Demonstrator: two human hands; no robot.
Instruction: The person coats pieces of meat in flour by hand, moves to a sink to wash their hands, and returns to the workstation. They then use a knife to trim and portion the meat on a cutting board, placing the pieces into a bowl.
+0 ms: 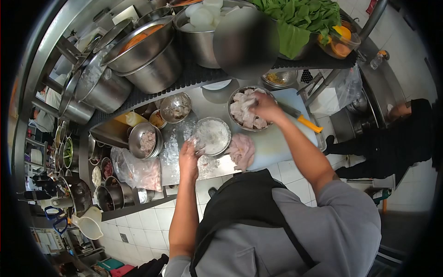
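Note:
My right hand (267, 108) is over a metal bowl of raw, pale meat pieces (245, 119). Its fingers are closed round a whitish piece of meat (250, 99), partly hidden by the hand. My left hand (189, 158) is at the left rim of a metal bowl of white flour (212, 135), its fingertips dusted white and bent over the edge. Between the flour bowl and the cutting board (277, 147) lies a flat, pink slab of raw meat (241, 151).
A knife with a yellow handle (309, 123) lies on the board. Smaller bowls (176, 108) and a bag of raw meat (138, 171) are at left. Above the counter, a shelf (194, 82) carries large pots and leafy greens (300, 21). Another person (392, 143) stands at right.

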